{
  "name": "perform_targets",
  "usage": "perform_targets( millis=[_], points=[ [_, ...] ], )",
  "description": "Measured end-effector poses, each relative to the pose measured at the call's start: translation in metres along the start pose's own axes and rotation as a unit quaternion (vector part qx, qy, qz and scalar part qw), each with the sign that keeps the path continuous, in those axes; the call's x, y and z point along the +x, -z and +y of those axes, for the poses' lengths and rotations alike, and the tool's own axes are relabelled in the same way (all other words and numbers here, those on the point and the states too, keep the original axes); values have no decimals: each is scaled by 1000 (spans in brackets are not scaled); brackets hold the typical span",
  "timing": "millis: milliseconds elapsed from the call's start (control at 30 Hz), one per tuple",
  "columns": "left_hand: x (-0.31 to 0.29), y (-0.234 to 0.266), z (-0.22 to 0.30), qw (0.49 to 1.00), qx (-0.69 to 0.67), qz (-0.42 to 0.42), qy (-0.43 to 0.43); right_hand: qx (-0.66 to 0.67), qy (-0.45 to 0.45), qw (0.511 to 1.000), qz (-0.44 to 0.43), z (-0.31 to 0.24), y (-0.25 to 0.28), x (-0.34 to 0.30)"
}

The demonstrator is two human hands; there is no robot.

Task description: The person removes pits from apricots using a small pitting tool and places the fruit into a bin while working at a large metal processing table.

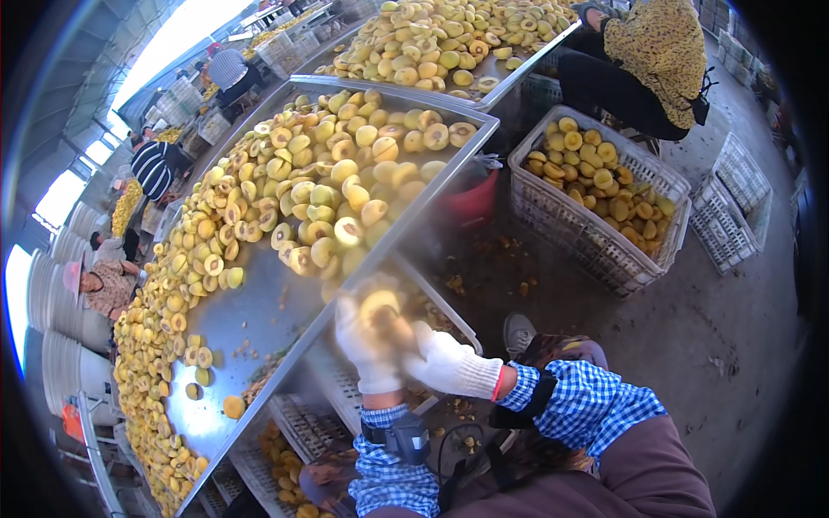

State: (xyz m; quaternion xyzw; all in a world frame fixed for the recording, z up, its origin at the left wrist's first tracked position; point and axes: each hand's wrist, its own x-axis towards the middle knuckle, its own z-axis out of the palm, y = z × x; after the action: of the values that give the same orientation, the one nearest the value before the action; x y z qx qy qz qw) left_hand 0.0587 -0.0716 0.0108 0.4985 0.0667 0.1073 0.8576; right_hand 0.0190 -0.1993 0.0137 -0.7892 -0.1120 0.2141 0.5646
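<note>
Inspector: Camera position?
Technician: On the wearer's head, left unit of a side-by-side pair; wide fisheye, picture upright, ringed in black.
Inspector: Direction?
Technician: Down and forward, across the metal counter (272,289), whose edges bend toward the rim.
Inspector: Nearness?
Technician: Close to the hands (453,363), which sit below centre; the forearms (393,475) enter from the lower edge. Floor (725,337) shows at right; the shed roof (82,69) lies far off, upper left.

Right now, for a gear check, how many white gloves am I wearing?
2: one on your left hand, one on your right hand; both visible, partly blurred.
</note>
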Motion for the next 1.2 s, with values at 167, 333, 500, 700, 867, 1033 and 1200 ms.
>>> perform_targets(
  millis=[167, 333, 500, 700, 867, 1033, 1200],
  points=[
    [3, 7, -5, 991, 104, 70, -49, 113, -31, 991, -70, -9, 4, -2],
    [2, 7, -3, 988, 113, 80, -74, 28, 4, 999, -41, -8, 7, -2],
    [2, 18, -8, 988, 138, 42, -45, 176, 3, 980, -92, -3, 1, -4],
    [-8, -2, 15, 995, 62, -22, 72, 336, -43, 905, -257, -1, 17, -8],
    [-16, -7, 26, 984, 123, -11, 127, 367, -55, 872, -318, -3, 22, -6],
    [-23, -1, 41, 985, 33, 5, 166, 506, -143, 758, -387, -7, 19, -5],
    [-15, 60, 58, 913, 334, 233, -31, 404, -67, 790, -456, -8, 17, -13]
  ],
)
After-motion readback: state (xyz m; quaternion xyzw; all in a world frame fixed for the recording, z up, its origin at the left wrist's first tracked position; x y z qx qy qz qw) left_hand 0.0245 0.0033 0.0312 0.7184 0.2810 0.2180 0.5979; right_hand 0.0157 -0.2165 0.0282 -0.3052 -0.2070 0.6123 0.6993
